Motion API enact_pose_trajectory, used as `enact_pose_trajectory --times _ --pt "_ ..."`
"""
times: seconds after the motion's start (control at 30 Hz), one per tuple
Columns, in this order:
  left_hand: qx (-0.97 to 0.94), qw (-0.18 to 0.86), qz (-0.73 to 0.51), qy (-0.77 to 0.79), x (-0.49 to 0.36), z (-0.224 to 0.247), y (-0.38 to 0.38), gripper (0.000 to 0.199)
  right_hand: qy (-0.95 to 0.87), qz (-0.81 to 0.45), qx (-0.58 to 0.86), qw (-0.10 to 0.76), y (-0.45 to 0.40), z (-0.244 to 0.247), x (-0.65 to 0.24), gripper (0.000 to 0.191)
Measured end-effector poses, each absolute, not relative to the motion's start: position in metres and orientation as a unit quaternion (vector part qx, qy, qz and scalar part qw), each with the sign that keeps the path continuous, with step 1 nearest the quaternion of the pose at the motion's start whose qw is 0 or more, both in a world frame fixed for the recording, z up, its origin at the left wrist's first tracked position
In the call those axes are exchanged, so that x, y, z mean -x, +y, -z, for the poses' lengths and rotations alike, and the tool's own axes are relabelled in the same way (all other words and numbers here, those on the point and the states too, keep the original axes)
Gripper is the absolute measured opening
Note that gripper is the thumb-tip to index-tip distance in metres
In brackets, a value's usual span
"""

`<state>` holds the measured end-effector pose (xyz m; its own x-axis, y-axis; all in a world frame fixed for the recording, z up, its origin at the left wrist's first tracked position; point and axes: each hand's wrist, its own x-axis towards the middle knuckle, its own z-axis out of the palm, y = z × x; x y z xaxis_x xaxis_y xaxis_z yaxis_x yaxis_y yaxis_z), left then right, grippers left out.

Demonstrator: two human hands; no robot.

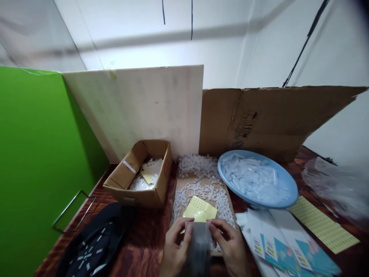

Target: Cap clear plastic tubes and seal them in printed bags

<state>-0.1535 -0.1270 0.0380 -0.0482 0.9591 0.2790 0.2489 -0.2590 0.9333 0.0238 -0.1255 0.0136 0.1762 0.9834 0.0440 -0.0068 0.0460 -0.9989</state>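
Both hands grip the upper edges of a translucent greyish plastic packet (199, 246) close to my body; its lower part is blurred. My left hand (178, 244) has thumb and fingers closed on its left side. On the right side, the fingers of my right hand (226, 242) pinch it. Just beyond the fingertips, a yellow sheet of small printed labels (200, 208) lies on many small whitish plastic pieces (184, 200). These pieces are spread over a shallow cardboard tray (206, 181), with a heap of similar pieces (198, 165) at its far end.
A blue basin (292, 194) full of clear plastic tubes stands right. Near it lie printed cards (288, 242), another yellow label sheet (323, 223) and a clear plastic bag (334, 184). Left are an open cardboard box (144, 198) holding scraps and a black cap (95, 242). Cardboard panels (268, 119) rise behind.
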Motion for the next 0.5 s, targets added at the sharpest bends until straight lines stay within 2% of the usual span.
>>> enact_pose_trajectory --times 0.17,0.27,0.5 --pt "-0.624 0.262 -0.543 0.497 0.16 -0.037 -0.11 0.017 -0.545 -0.291 0.537 0.575 -0.127 -0.015 -0.031 0.024" --pt "-0.644 0.262 -0.56 0.45 0.164 -0.032 -0.108 0.014 -0.569 -0.237 0.512 0.598 -0.128 -0.004 -0.037 0.017" --pt "-0.677 0.3 -0.529 0.415 0.177 0.006 -0.128 0.015 -0.602 -0.289 0.494 0.557 -0.148 0.037 -0.048 0.012"
